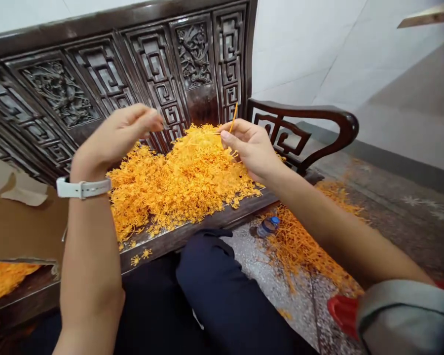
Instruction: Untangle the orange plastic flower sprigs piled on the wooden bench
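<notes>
My right hand (249,145) pinches a thin orange plastic stick (234,116) between thumb and index finger, its end pointing up. A few small yellow-orange bits show just under these fingers. My left hand (135,123), with a white watch band (84,188) on the wrist, is raised at the left over the heap. Its thumb and fingers are closed together; whatever lies between them is hidden. Below both hands a large heap of small yellow-orange star-shaped plastic pieces (192,172) covers the bench seat.
The dark carved wooden bench has a tall back (203,106) and a curved armrest (307,113) at right. A cardboard box (25,227) stands at left, near more orange pieces. Orange sticks (303,246), a blue-capped bottle (268,227) and a red object (342,313) are on the floor.
</notes>
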A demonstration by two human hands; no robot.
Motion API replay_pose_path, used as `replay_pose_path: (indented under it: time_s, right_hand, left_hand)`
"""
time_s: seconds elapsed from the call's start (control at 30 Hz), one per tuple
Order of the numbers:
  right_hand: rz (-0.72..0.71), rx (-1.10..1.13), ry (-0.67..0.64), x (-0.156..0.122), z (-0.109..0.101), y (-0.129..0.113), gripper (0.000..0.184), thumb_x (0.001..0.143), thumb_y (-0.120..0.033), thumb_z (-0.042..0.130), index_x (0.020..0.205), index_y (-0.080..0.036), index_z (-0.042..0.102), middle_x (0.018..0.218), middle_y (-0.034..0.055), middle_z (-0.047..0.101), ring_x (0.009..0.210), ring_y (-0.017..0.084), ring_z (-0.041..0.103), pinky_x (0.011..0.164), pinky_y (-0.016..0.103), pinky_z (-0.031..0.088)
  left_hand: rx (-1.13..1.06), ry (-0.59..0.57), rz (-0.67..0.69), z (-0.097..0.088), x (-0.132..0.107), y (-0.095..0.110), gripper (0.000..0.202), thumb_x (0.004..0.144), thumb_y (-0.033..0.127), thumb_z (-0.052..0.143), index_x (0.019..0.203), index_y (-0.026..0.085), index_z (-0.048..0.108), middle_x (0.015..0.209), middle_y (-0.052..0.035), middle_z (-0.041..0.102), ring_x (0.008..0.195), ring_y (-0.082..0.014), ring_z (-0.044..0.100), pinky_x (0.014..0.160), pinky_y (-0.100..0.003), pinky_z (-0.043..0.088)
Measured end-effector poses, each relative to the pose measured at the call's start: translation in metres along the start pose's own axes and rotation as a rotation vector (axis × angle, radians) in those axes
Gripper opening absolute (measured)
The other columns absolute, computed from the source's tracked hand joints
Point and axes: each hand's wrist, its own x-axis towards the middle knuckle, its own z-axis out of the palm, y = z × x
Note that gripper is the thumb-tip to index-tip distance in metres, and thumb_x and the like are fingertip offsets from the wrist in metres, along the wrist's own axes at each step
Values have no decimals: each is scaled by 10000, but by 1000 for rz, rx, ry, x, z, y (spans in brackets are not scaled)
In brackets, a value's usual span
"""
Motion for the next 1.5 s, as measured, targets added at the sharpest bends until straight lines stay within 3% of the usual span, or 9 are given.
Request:
replay_pose_path:
  time_s: [0.1,0.17,0.37,0.47,0.6,0.77,1.0,1.17,1.5]
  right_hand:
    - [-52,25,25,-2,11,-4,253,973,-477,706,1011,-241,624,823,12,527,741,127,525,565,232,411]
    - [-87,19,32,7,15,-1,305,984,-542,669,1057,-251,615,858,26,554,827,166,585,640,266,478]
    - [-342,-395,170,31,20,23,472,989,-540,637,1358,-271,520,1245,150,596,1319,369,496,1027,540,498]
    - [-356,-435,93,18,28,38,329,1042,-505,537,1237,-244,580,1207,145,598,1294,360,501,1033,543,477]
    - [36,-353,-216,-3,44,76,357,1027,-543,555,893,-214,591,862,76,594,896,252,592,849,443,503]
    - [277,-248,-235,-11,62,141,382,881,-491,777,1070,-217,589,1097,96,629,991,240,583,872,415,506]
    - [345,-141,-362,-27,53,176,214,970,-354,671,834,-204,601,835,42,589,787,176,528,756,356,451]
    - [-4,-506,-495,-21,42,173,195,977,-264,615,801,-197,564,992,80,536,946,230,537,896,417,471]
    - [-329,-591,-600,-11,59,161,193,957,-132,527,853,-225,660,1244,118,512,1191,308,467,1007,540,455]
  left_hand:
    - [-265,-10,-8,25,2,64,252,933,282,744,1073,73,721,963,-35,701,1010,-201,708,896,-317,508]
    - [-418,81,-132,50,1,78,153,858,226,808,880,125,696,810,-18,677,954,-221,717,808,-275,521]
    - [-756,166,-402,111,-10,29,171,942,278,665,816,207,573,815,-50,726,796,-162,705,675,-247,526]
    - [-1052,247,-573,135,-29,7,166,935,294,646,863,235,508,912,-40,752,768,-140,696,709,-264,565]
    - [-1301,265,-607,163,-64,-9,217,875,245,739,970,248,545,1018,-14,723,852,-127,700,864,-302,584]
    - [-1435,196,-715,188,-98,-23,198,854,174,759,975,236,614,1027,-14,707,951,-131,680,887,-285,562]
    - [-1193,-65,-748,217,-119,-28,142,900,330,759,829,213,723,833,-21,655,780,-142,595,762,-277,504]
    - [-887,4,-705,222,-114,-48,553,976,554,668,560,206,556,575,17,422,560,-128,384,583,-308,360]
    - [-853,276,-822,217,-113,-82,507,1008,501,624,595,210,583,620,-8,547,595,-141,483,644,-318,414]
